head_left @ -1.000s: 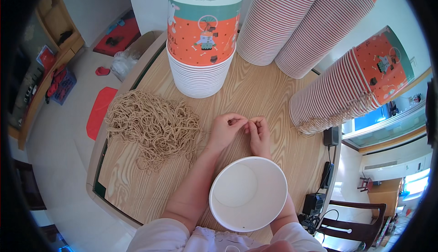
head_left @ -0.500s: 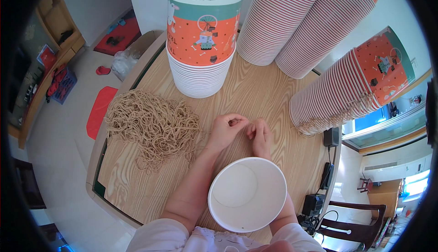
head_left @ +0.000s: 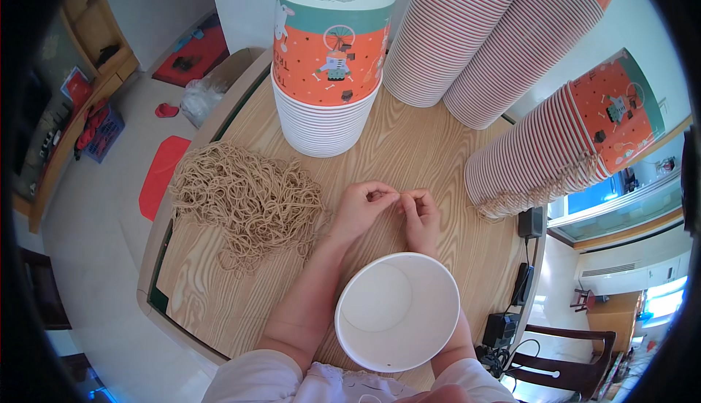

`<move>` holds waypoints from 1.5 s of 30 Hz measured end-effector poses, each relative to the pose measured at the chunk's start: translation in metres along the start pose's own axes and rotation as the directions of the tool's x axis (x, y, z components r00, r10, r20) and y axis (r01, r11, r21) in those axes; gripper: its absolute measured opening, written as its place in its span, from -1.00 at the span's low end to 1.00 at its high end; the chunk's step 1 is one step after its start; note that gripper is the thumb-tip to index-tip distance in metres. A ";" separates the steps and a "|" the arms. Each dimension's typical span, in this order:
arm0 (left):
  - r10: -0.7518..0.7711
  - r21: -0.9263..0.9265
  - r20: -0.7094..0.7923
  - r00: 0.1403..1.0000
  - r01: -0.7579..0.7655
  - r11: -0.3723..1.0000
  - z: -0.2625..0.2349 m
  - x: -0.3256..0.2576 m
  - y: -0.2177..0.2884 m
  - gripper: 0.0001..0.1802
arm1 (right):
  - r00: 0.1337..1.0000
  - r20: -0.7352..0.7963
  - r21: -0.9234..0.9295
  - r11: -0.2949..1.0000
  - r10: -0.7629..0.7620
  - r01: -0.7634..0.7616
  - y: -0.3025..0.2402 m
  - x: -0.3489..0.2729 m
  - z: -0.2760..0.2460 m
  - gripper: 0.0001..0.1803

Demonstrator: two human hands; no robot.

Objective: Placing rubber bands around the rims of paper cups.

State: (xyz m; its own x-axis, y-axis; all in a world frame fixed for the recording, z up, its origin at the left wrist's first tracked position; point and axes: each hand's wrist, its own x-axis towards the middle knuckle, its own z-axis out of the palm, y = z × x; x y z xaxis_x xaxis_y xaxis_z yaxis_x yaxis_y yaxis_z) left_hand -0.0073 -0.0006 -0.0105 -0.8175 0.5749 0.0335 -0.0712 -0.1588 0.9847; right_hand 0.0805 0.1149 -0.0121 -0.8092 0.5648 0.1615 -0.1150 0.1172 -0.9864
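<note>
**Two hands pinched together over the table, twine heap at left**

Centre of frame: left hand (head_left: 363, 207) and right hand (head_left: 421, 215) meet fingertip to fingertip just above the wooden table (head_left: 409, 136). Both are curled, thumbs and forefingers pinched at the same spot. Whatever sits between the fingertips is too small to make out; it may be a strand of the twine, cannot tell.

Lower centre: a white paper bucket (head_left: 398, 311), open mouth up, inside bare white. It sits between the two forearms, close to the person's body, rim just below the right hand.

Left of centre: a loose heap of tan twine pieces (head_left: 248, 200) lying on the table, its right edge just beside the left wrist.

Upper centre: an upside-down stack of buckets (head_left: 328, 67), orange and teal print on the top one, white rims below.

Upper right: two long leaning stacks of red-striped cups (head_left: 482, 31). Right edge: another stack on its side (head_left: 562, 147), twine ends hanging at its lower rim.

Lower right, off the table edge: a black power adapter (head_left: 531, 222) and cables.
</note>
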 end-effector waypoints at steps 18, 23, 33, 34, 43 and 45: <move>0.279 0.523 0.142 0.950 -0.311 0.794 -0.006 -0.082 0.177 -0.93 | 0.912 0.400 -0.134 0.990 0.092 -0.041 -0.130 -0.002 -0.052 -0.87; 0.284 0.600 0.234 0.930 -0.368 0.710 0.004 -0.105 0.189 -0.90 | 0.861 0.476 -0.664 0.715 0.180 0.217 -0.188 -0.040 -0.040 -0.66; 0.369 0.587 0.186 0.911 -0.404 0.701 0.005 -0.113 0.194 -0.87 | 0.973 0.232 -0.642 0.753 0.009 0.146 -0.189 -0.063 -0.023 -0.63; 0.373 0.550 0.167 0.913 -0.400 0.733 0.007 -0.113 0.194 -0.86 | 0.977 0.193 -0.583 0.791 -0.086 0.185 -0.191 -0.066 -0.023 -0.61; 0.554 0.495 0.104 0.826 -0.526 0.692 0.020 -0.105 0.182 -0.84 | 0.930 0.003 -0.315 0.882 -0.367 0.349 -0.200 -0.081 -0.015 -0.61; 0.576 0.489 0.085 0.813 -0.538 0.687 0.021 -0.100 0.179 -0.84 | 0.934 -0.017 -0.280 0.898 -0.357 0.338 -0.200 -0.080 -0.016 -0.61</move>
State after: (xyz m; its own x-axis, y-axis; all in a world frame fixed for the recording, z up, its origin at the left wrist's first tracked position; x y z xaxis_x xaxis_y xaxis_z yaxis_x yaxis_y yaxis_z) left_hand 0.0742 -0.0697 0.1655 -0.6572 0.4440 0.6090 0.6701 -0.0256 0.7418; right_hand 0.1773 0.0597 0.1728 -0.7053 0.4992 0.5033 -0.2158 0.5251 -0.8232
